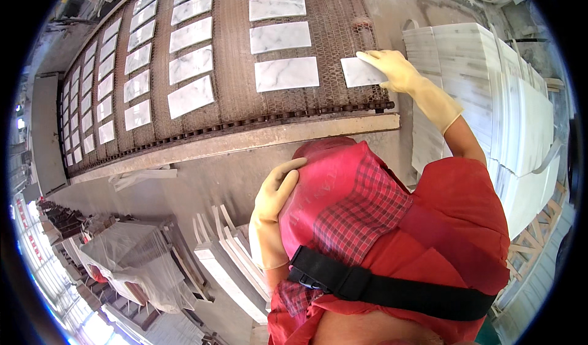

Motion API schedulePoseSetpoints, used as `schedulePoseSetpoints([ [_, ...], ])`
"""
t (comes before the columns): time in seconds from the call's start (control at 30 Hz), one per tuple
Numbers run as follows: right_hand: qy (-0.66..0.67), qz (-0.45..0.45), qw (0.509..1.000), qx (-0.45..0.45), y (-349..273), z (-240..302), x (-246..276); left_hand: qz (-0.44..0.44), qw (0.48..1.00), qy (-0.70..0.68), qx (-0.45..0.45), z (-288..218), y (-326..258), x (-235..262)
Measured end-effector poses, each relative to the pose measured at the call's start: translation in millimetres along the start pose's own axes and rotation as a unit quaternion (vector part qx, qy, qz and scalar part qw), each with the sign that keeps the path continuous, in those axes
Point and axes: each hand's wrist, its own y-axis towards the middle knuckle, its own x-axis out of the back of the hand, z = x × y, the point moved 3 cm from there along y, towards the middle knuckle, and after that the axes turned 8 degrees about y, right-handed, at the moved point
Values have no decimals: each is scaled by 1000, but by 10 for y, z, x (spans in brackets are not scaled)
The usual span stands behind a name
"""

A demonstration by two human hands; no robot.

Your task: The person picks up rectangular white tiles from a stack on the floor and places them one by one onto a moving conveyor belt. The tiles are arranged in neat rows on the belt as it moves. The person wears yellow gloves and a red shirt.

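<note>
My right hand [399, 74], in a cream rubber glove, grips the right side of a white marble tile [360, 73]. Its thumb and fingers lie on opposite long edges of the tile, at the right end of a brown mesh conveyor [236, 86]. Rows of similar grey-veined tiles [286, 74] lie flat on the mesh, stretching away to the left. My gloved left hand [274, 197] rests against the side of my red apron [334, 201], its thumb apart from the fingers and no object visible in it.
Tall strapped stacks of white slabs [456, 82] stand close on my right, beside the conveyor's end. The conveyor's metal side rail [245, 142] runs in front of me. Long white slabs [229, 271] lean at lower left, near a plastic-covered pile [131, 256].
</note>
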Motion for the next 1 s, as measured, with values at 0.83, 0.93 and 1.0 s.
schedulePoseSetpoints([
  [0.83,88,8,994,62,232,530,20,-179,950,85,243,2079,-1657,920],
  [0.93,110,37,992,46,280,611,80,-137,927,-52,346,2520,-1869,514],
  [1.0,117,58,991,41,303,658,110,-108,921,-192,321,2812,-2027,175],
])
